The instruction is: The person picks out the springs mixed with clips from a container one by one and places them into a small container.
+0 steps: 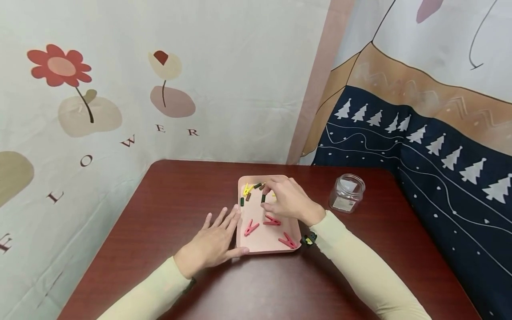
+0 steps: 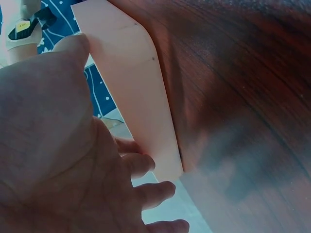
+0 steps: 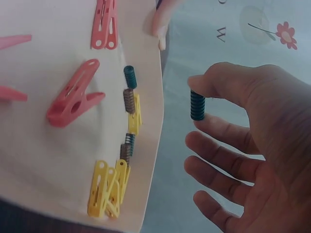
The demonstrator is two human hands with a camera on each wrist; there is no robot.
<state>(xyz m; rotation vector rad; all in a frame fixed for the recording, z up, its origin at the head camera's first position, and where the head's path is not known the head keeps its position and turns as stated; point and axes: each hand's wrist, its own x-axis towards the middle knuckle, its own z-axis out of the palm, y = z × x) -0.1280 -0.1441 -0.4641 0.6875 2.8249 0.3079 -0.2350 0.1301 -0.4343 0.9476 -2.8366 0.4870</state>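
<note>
Between thumb and index finger, my right hand [image 1: 292, 201] pinches a dark green coil spring [image 3: 197, 106] upright above the pink tray [image 1: 256, 247]. My left hand [image 1: 212, 243] lies against the tray's left side, fingers spread and straight, thumb at the near corner. Three pink clothespins [image 3: 73, 97] lie apart in the near half of the tray. Toward its far end are yellow clothespins [image 3: 100, 191], a green spring [image 3: 129, 76], a brown spring [image 3: 129, 101] and a few more springs. In the head view, my right hand hides part of the tray's far right.
A clear jar [image 1: 347, 194] with a label stands on the brown table [image 1: 176, 200], right of the tray. Printed cloth [image 1: 240, 89] hangs behind the table, and a dark blue tree-patterned cloth [image 1: 424, 178] runs along the right side.
</note>
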